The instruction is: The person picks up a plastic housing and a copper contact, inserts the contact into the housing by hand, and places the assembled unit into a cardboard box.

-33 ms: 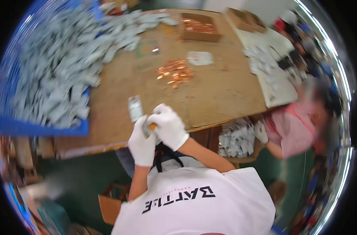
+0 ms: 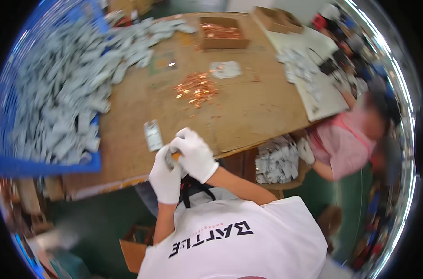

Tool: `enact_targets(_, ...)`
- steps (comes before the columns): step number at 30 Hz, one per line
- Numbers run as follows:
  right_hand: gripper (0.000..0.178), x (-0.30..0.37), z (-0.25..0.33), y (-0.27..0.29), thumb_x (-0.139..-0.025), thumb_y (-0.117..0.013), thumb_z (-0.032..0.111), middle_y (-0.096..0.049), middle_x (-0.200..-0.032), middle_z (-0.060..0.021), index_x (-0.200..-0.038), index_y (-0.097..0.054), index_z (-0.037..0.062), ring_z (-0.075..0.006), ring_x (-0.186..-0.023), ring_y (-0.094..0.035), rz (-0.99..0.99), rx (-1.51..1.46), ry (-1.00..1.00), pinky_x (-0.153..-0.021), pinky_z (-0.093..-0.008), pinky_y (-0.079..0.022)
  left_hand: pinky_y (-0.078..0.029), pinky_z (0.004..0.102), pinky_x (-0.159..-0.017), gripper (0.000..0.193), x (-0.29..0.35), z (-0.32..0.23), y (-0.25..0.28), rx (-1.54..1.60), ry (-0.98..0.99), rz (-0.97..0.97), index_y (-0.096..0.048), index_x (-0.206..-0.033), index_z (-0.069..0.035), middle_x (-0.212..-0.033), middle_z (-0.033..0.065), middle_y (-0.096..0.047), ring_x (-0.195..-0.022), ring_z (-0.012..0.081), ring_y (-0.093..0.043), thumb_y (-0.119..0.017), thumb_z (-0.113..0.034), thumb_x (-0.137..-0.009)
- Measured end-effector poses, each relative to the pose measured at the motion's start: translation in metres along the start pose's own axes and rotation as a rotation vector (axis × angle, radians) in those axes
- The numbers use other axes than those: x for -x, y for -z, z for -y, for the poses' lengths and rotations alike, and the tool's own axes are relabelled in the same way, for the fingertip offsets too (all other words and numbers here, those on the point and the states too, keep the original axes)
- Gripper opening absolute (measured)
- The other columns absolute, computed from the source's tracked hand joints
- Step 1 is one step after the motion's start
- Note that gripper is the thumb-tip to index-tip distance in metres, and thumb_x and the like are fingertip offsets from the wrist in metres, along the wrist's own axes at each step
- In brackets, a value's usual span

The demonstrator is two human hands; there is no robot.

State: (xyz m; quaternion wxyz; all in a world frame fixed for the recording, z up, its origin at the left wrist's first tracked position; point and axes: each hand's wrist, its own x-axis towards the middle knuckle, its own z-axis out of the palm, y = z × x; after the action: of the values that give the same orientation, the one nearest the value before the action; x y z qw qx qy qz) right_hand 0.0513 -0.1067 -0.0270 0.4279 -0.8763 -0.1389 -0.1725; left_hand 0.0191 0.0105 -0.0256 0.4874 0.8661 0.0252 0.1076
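Note:
Both my hands wear white gloves and meet at the table's near edge. My left hand (image 2: 166, 179) is closed around a small grey piece (image 2: 168, 159), mostly hidden by the fingers. My right hand (image 2: 193, 156) is closed against it, fingers curled, with a small orange-copper bit (image 2: 176, 156) showing between the hands; its exact shape is hidden. Just beyond my left hand, a flat grey-white plate-like part (image 2: 153, 135) lies alone on the table. Farther off is a loose heap of small shiny copper pieces (image 2: 196, 88).
A blue crate (image 2: 58, 168) heaped with grey parts (image 2: 62, 93) stands at the left, spilling onto the cardboard-covered table (image 2: 258, 107). At the back is a box of copper pieces (image 2: 223, 43). On the right, a co-worker in pink (image 2: 344, 144) has a gloved hand by a box of grey-white parts (image 2: 277, 162).
The whole view has shifted slightly, so the table's things sit farther left. My hands keep the same hold. A co-worker's forearm now shows more clearly by the white board.

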Motion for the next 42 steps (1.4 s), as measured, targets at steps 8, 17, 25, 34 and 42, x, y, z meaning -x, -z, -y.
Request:
enact_targets(8, 0.017, 0.091, -0.030, 0.008, -0.082, -0.062, 0.014, -0.067, -0.088, -0.0211, -0.097, -0.064, 0.0068, -0.0403, -0.086, -0.065, 0.393, -0.091, -0.437, -0.075, -0.0474, -0.052, -0.054, 0.0332, -0.076, 0.042, 0.044, 0.015, 0.004, -0.017, 0.042, 0.488, -0.060, -0.118, -0.006, -0.098, 0.0157, -0.069, -0.085, 0.0249, -0.070, -0.068, -0.002, -0.077)
enact_targets(17, 0.018, 0.131, -0.015, 0.018, -0.080, -0.065, 0.007, -0.066, -0.086, -0.0225, -0.097, -0.061, 0.0033, -0.0416, -0.084, -0.064, 0.639, -0.131, -0.549, -0.071, -0.0448, -0.050, -0.054, 0.0335, -0.079, 0.034, 0.076, 0.029, 0.017, 0.092, 0.151, 0.751, -0.064, -0.114, 0.000, -0.099, 0.0208, -0.069, -0.092, 0.0294, -0.070, -0.067, -0.013, -0.083)
enact_targets(25, 0.019, 0.122, -0.010, 0.031, -0.083, -0.065, 0.013, -0.065, -0.089, -0.0210, -0.098, -0.059, 0.0037, -0.0400, -0.088, -0.063, 0.646, -0.144, -0.575, -0.073, -0.0446, -0.049, -0.055, 0.0372, -0.076, 0.031, 0.071, 0.024, 0.014, 0.005, 0.057, 0.739, -0.064, -0.113, -0.002, -0.097, 0.0213, -0.069, -0.090, 0.0332, -0.069, -0.067, -0.012, -0.083)
enact_targets(34, 0.031, 0.113, 0.002, 0.037, -0.088, -0.060, 0.019, -0.064, -0.101, -0.0195, -0.115, -0.057, 0.0044, -0.0378, -0.095, -0.062, 0.650, -0.202, -0.516, -0.081, -0.0425, -0.049, -0.053, 0.0360, -0.075, 0.024, 0.062, 0.034, 0.010, 0.046, 0.080, 0.573, -0.064, -0.110, -0.005, -0.094, 0.0186, -0.068, -0.086, 0.0319, -0.069, -0.063, -0.007, -0.085)
enact_targets(42, 0.034, 0.112, 0.009, 0.032, -0.082, -0.065, 0.021, -0.062, -0.105, -0.0174, -0.111, -0.058, 0.0053, -0.0369, -0.099, -0.061, 0.585, -0.111, -0.427, -0.084, -0.0441, -0.049, -0.052, 0.0300, -0.067, 0.010, 0.063, 0.049, 0.006, 0.150, 0.160, 0.542, -0.063, -0.094, -0.003, -0.081, 0.0124, -0.069, -0.076, 0.0190, -0.069, -0.064, -0.002, -0.085)
